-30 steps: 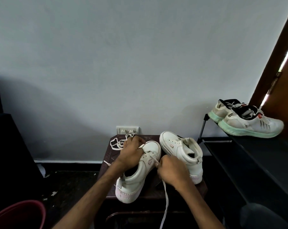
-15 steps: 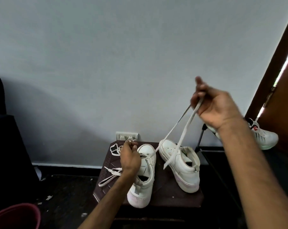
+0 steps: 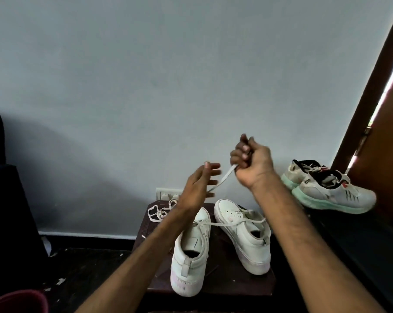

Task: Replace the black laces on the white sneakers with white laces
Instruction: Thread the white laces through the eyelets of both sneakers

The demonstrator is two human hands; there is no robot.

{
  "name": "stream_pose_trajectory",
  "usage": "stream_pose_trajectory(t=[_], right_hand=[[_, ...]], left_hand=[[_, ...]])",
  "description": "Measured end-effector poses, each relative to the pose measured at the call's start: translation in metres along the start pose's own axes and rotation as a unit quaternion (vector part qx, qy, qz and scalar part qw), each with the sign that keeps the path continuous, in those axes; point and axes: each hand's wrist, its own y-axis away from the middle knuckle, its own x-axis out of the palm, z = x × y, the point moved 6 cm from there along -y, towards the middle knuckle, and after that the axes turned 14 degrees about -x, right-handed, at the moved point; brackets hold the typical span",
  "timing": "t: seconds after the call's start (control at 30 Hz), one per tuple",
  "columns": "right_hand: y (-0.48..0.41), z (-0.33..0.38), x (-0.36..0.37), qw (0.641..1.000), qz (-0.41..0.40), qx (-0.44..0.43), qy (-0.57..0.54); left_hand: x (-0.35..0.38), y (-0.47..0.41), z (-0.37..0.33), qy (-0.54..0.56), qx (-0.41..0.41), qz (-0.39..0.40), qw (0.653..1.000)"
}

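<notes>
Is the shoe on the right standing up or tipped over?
Standing up. The right sneaker rests on its sole on the small table, opening facing upward.

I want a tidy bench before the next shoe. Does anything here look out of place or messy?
Yes. A loose white lace lies tangled at the stool's far-left corner. The lace from the left sneaker trails across the right sneaker. Pale scraps litter the floor to the left.

Two white sneakers (image 3: 191, 251) (image 3: 243, 231) upright side by side on dark stool, toes to wall; white lace (image 3: 220, 179) runs up from left one, taut.
</notes>
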Motion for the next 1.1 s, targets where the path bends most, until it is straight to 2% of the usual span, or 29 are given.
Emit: stream_pose_trajectory(t=[0.1, 0.3, 0.4, 0.47, 0.5, 0.53, 0.57, 0.6, 0.63, 0.67, 0.7, 0.73, 0.77, 0.8, 0.83, 0.9, 0.93, 1.03, 1.07, 1.1], right_hand=[[0.000, -0.018, -0.015, 0.999, -0.036, 0.007, -0.039], [-0.008, -0.015, -0.044, 0.998, -0.064, -0.017, 0.000], [-0.008, -0.019, -0.066, 0.990, -0.092, -0.010, 0.107], [-0.005, -0.020, -0.076, 0.962, -0.062, 0.013, 0.265], [0.000, -0.019, -0.079, 0.913, -0.015, 0.034, 0.407], [0.004, -0.018, -0.080, 0.818, 0.050, 0.062, 0.570], [0.008, -0.015, -0.081, 0.682, 0.106, 0.084, 0.719], [0.009, -0.010, -0.080, 0.527, 0.135, 0.079, 0.836], [0.010, -0.004, -0.073, 0.411, 0.136, 0.037, 0.900], [0.010, -0.003, -0.062, 0.379, 0.132, -0.025, 0.916], [0.011, -0.007, -0.052, 0.413, 0.156, -0.068, 0.895], [0.014, -0.017, -0.043, 0.484, 0.207, -0.079, 0.847], [0.020, -0.030, -0.036, 0.557, 0.257, -0.060, 0.787], [0.025, -0.044, -0.035, 0.597, 0.289, -0.032, 0.748], [0.028, -0.053, -0.037, 0.606, 0.300, -0.023, 0.736], [0.027, -0.061, -0.045, 0.601, 0.289, -0.052, 0.743], [0.027, -0.065, -0.050, 0.617, 0.283, -0.062, 0.732], [0.029, -0.074, -0.062, 0.720, 0.273, -0.017, 0.637], [0.031, -0.076, -0.065, 0.731, 0.274, 0.000, 0.625], [0.033, -0.078, -0.066, 0.723, 0.278, 0.010, 0.632]], left_hand=[[0.017, -0.001, -0.009, -0.038, -0.046, 0.105, 0.993], [-0.012, -0.008, -0.007, -0.138, -0.027, 0.060, 0.988], [-0.032, -0.009, -0.001, -0.193, -0.028, 0.054, 0.979], [-0.045, -0.010, 0.004, -0.210, -0.023, 0.022, 0.977], [-0.051, -0.012, 0.006, -0.236, -0.010, -0.009, 0.972], [-0.056, -0.013, 0.007, -0.279, 0.008, -0.040, 0.959], [-0.058, -0.014, 0.007, -0.327, 0.024, -0.062, 0.943], [-0.057, -0.014, 0.007, -0.375, 0.035, -0.074, 0.923], [-0.055, -0.015, 0.007, -0.414, 0.044, -0.080, 0.906], [-0.053, -0.015, 0.008, -0.438, 0.048, -0.081, 0.894], [-0.051, -0.015, 0.009, -0.454, 0.051, -0.082, 0.886], [-0.048, -0.015, 0.010, -0.473, 0.054, -0.088, 0.875], [-0.047, -0.014, 0.010, -0.493, 0.055, -0.102, 0.862], [-0.048, -0.014, 0.009, -0.504, 0.055, -0.119, 0.854], [-0.051, -0.013, 0.010, -0.506, 0.052, -0.134, 0.851], [-0.058, -0.011, 0.013, -0.496, 0.044, -0.153, 0.854], [-0.060, -0.010, 0.016, -0.490, 0.041, -0.155, 0.857], [-0.063, -0.004, 0.021, -0.477, 0.042, -0.155, 0.864], [-0.063, -0.002, 0.022, -0.485, 0.040, -0.153, 0.860], [-0.061, -0.001, 0.024, -0.502, 0.036, -0.146, 0.852]])
